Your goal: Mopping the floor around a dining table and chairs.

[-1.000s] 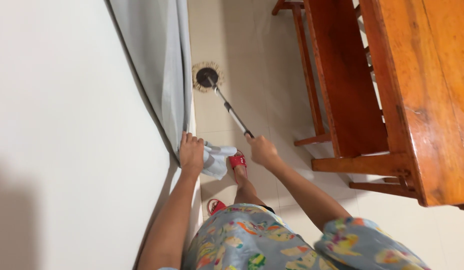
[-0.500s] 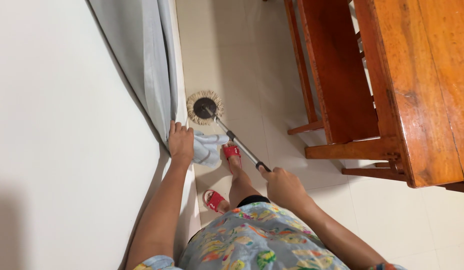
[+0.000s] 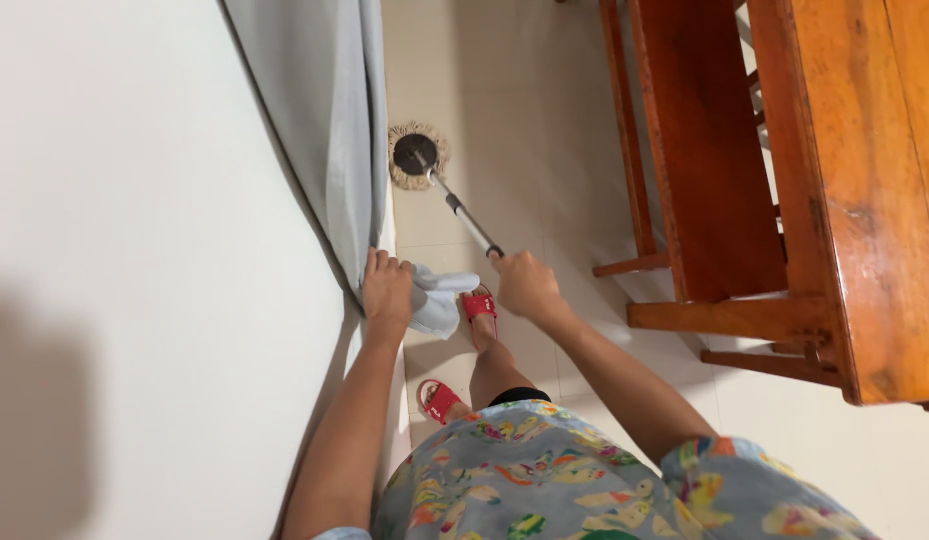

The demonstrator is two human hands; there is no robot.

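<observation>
Head view: right hand (image 3: 525, 284) closed on mop handle (image 3: 466, 217), whose long axis runs up and left to the round mop head (image 3: 415, 156) on the floor (beside curtain (image 3: 334, 130)). Left hand (image 3: 387, 291) clutches bunched curtain hem.

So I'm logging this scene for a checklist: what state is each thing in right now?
Curtain: hanging, its lower edge gathered aside.
Left hand: gripping the curtain.
Mop: head flat on the floor.
Right hand: closed on the mop handle.
Wooden bench: standing beside the table.
</observation>
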